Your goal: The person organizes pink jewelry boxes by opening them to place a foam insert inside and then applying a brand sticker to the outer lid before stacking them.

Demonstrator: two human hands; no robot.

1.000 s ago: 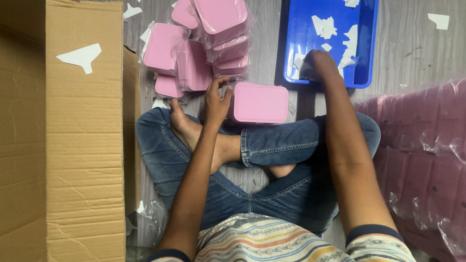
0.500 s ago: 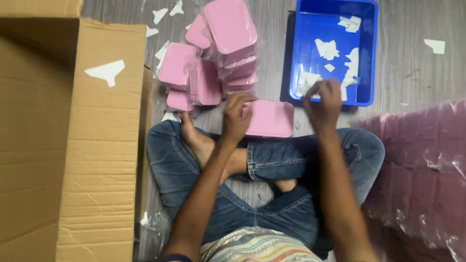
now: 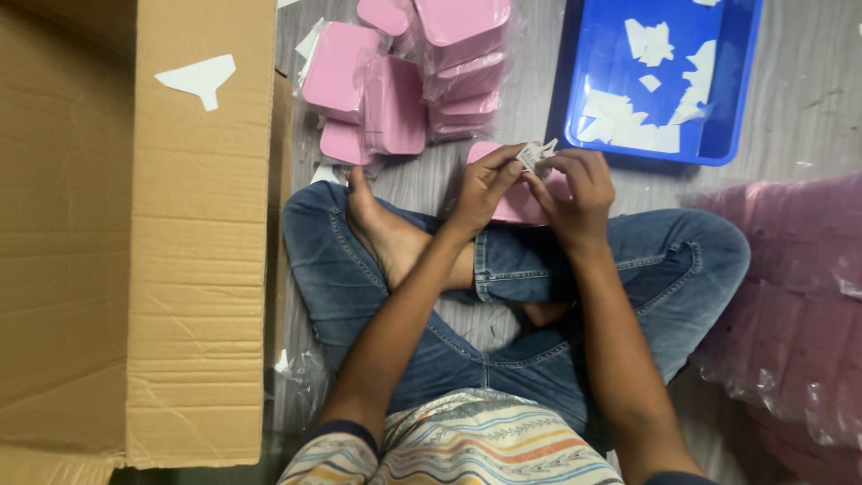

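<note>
The right hand (image 3: 575,189) has come back from the tray (image 3: 736,108) and is joining the left hand (image 3: 489,184); both are pinching a white sticker (image 3: 536,154) over the pink case (image 3: 521,202) just beneath. Peeling is best done slowly, fingertips close together.

My left hand (image 3: 485,184) and right hand (image 3: 575,193) cover most of the flat pink plastic case (image 3: 521,205) on my knee. The small white paper scrap (image 3: 536,154) pinched between my fingertips is too small to make out. The blue plastic tray (image 3: 584,90) runs past the top edge.
</note>
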